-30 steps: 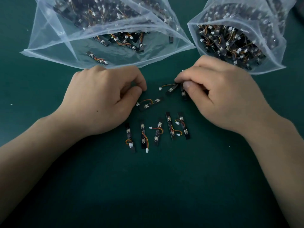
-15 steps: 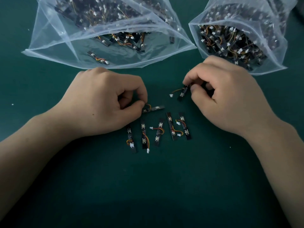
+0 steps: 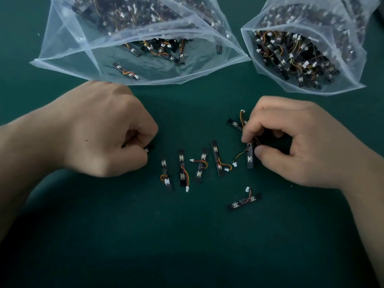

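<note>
Left bag (image 3: 68, 48) and right bag (image 3: 351, 59), both clear, lie at the far side of the mat (image 3: 187, 246), with their tops cut off by the frame. My left hand (image 3: 104, 129) is curled tight round a board strip (image 3: 149, 148); only its tip shows. My right hand (image 3: 301, 142) pinches an upright strip (image 3: 250, 156) between forefinger and thumb, with its upper end hidden.

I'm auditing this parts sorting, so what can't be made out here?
Head view only.
Strip in left hand: curled fingers hide all but its tip.
Strips under right hand: fingers cover them; count unclear.
Left bag, right bag: cut off by the top edge; cloudy plastic blurs contents.
</note>
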Tool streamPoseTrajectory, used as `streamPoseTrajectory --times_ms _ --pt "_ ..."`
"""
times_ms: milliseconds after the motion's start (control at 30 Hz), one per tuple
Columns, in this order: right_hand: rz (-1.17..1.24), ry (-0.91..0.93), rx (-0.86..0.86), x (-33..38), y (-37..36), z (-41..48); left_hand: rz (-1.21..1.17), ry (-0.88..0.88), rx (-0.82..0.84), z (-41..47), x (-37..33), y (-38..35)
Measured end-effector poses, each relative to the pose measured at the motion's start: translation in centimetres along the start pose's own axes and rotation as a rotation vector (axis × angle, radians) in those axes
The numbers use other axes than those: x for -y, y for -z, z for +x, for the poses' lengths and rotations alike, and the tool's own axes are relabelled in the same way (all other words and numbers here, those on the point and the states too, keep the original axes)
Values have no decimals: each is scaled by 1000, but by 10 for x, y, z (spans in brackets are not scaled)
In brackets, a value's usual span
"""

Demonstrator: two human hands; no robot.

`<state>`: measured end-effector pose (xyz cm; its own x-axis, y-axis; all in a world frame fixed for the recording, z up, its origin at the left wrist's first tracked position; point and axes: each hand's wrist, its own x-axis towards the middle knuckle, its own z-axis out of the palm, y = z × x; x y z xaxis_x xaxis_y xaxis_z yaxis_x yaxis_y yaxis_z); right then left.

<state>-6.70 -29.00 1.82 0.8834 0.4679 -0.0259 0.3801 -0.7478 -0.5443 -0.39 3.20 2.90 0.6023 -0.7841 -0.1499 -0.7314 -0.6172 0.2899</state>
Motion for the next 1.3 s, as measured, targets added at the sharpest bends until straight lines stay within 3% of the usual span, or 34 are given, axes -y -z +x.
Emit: streamPoseTrajectory --times_ms 233,367,600,933,1100,1200,1300 --pt "87 -33 93 4 9 -3 -16 -50 -21 1 -9 -8" --pt "-8 -86 191 10 8 -4 -28 -51 -39 1 -6 -9" --pt "-16 50 118 17 7 -2 -81 -53 -83 0 -4 -11" --pt "39 52 186 15 8 -6 -119 -56 -90 0 -5 -11" --pt "127 112 10 11 -1 -4 -144 -36 -53 0 -3 -7" --pt "155 40 -159 11 -10 0 -139 -14 -19 0 -4 -3" --pt "147 -35 -210 13 -20 3 -129 -1 1 -1 -8 -1"
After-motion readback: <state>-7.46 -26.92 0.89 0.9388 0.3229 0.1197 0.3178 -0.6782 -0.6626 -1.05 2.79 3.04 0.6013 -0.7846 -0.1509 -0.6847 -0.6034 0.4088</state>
